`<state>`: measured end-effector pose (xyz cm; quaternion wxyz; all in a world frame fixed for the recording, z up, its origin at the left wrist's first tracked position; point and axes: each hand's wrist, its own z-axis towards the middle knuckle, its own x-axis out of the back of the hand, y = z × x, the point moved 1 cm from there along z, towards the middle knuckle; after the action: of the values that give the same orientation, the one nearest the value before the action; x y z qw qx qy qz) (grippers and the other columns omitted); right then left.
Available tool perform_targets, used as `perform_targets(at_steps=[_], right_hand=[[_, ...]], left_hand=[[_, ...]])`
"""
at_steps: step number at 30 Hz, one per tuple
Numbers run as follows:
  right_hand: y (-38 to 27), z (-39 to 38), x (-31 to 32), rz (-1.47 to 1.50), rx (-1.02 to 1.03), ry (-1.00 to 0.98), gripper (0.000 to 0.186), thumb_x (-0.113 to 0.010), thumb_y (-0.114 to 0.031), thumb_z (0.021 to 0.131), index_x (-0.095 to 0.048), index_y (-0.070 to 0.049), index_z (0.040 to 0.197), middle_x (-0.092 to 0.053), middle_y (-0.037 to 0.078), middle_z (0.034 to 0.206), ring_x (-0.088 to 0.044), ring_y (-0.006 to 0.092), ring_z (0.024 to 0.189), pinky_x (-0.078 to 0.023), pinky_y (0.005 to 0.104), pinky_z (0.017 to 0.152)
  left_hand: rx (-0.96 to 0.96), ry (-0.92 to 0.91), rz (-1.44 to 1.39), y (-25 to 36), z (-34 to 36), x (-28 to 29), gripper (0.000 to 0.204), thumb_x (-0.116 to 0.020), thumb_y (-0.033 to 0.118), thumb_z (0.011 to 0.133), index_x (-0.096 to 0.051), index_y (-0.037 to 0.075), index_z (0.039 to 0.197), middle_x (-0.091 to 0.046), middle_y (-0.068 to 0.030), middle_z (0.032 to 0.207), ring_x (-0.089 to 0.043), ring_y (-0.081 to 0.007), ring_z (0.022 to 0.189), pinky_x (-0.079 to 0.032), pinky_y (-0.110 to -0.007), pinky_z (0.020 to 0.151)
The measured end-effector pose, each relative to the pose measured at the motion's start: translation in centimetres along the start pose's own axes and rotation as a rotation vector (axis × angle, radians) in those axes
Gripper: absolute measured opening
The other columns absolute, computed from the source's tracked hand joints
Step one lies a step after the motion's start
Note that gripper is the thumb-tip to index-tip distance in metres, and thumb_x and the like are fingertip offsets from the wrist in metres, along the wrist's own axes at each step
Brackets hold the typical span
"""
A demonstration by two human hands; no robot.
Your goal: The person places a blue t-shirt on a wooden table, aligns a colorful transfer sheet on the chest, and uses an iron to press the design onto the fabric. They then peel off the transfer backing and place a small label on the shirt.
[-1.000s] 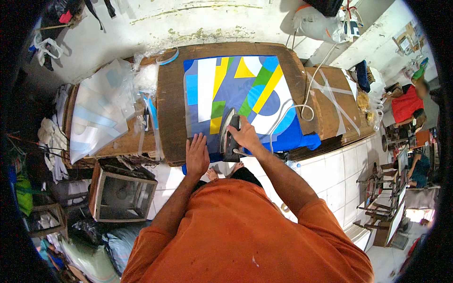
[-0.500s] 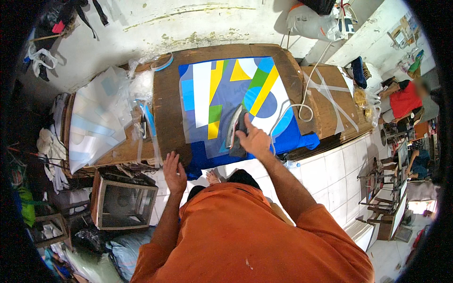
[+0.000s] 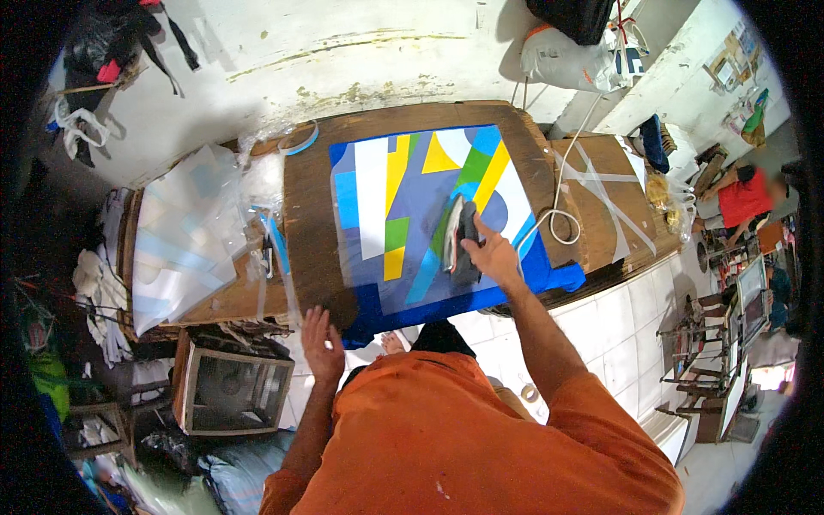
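Observation:
A clothes iron (image 3: 464, 245) rests on a patterned sheet (image 3: 369, 202) of blue, white, yellow and green shapes. My right hand (image 3: 494, 257) is closed round the iron's handle from its right side. The sheet lies over blue cloth (image 3: 536, 266), whose edges show at the front and right. Near the table's front edge, left of the cloth, my left hand (image 3: 323, 346) is open with its fingers extended and nothing in it. The iron's white cord (image 3: 558, 193) loops away to the right and rises toward the wall.
The brown table (image 3: 307, 197) stands against a stained wall. At its left lie translucent sheets (image 3: 184, 240), a roll of blue tape (image 3: 300, 140) and plastic strips. A wooden-framed box (image 3: 239, 390) stands below. A person in red (image 3: 745, 199) is far right.
My right hand has slid the iron rightward over the sheet, onto the circular shapes. My left hand stays near the table's front edge. The whole view has shifted slightly.

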<state>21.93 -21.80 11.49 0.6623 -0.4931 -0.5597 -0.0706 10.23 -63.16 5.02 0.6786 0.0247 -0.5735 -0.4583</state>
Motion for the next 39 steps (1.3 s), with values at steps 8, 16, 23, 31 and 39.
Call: perform_targets(at_steps=[8, 16, 23, 31, 39], right_hand=[[-1.3, 3.7, 1.8, -0.158, -0.112, 0.07, 0.057, -0.071, -0.046, 0.091, -0.064, -0.027, 0.145, -0.076, 0.023, 0.1, -0.074, 0.0452, 0.092, -0.059, 0.0535, 0.084], [-0.1, 16.0, 5.4, -0.288, -0.184, -0.038, 0.056, -0.065, -0.049, 0.095, -0.058, -0.036, 0.149, -0.073, 0.015, 0.125, -0.068, 0.039, 0.118, -0.054, 0.049, 0.101], [1.5, 23.8, 6.8, -0.283, -0.142, -0.011, 0.057, -0.066, -0.048, 0.095, -0.057, -0.036, 0.15, -0.073, 0.015, 0.126, -0.069, 0.0382, 0.118, -0.055, 0.0503, 0.101], [2.1, 18.4, 6.0, -0.226, -0.133, 0.031, 0.06, -0.07, -0.048, 0.093, -0.057, -0.034, 0.15, -0.074, 0.022, 0.118, -0.071, 0.0422, 0.112, -0.056, 0.0502, 0.097], [1.7, 4.6, 3.2, -0.145, -0.138, -0.017, 0.063, -0.066, -0.051, 0.093, -0.056, -0.031, 0.151, -0.076, 0.023, 0.108, -0.073, 0.0451, 0.1, -0.058, 0.0532, 0.088]], left_hand=[[-0.305, -0.514, 0.295, 4.8, 5.2, -7.1, 0.066, -0.06, 0.04, 0.101, -0.046, 0.005, 0.155, -0.037, -0.0182, 0.166, -0.028, -0.0356, 0.158, -0.016, -0.064, 0.127], [-0.317, -0.439, 0.276, 4.3, 4.9, -7.9, 0.072, -0.065, 0.035, 0.094, -0.045, 0.006, 0.157, -0.035, -0.0176, 0.168, -0.029, -0.0368, 0.157, -0.016, -0.065, 0.127], [-0.295, -0.486, 0.326, 4.5, 4.8, -7.8, 0.07, -0.068, 0.034, 0.093, -0.048, 0.007, 0.155, -0.038, -0.0158, 0.167, -0.03, -0.0347, 0.157, -0.017, -0.064, 0.127], [-0.33, -0.4, 0.295, 4.6, 4.8, -7.7, 0.069, -0.065, 0.034, 0.095, -0.046, 0.008, 0.157, -0.034, -0.0148, 0.169, -0.027, -0.0332, 0.159, -0.015, -0.062, 0.128], [-0.305, -0.449, 0.301, 4.5, 4.8, -7.8, 0.068, -0.06, 0.036, 0.098, -0.044, 0.005, 0.157, -0.032, -0.0161, 0.17, -0.025, -0.0355, 0.159, -0.014, -0.06, 0.128]])
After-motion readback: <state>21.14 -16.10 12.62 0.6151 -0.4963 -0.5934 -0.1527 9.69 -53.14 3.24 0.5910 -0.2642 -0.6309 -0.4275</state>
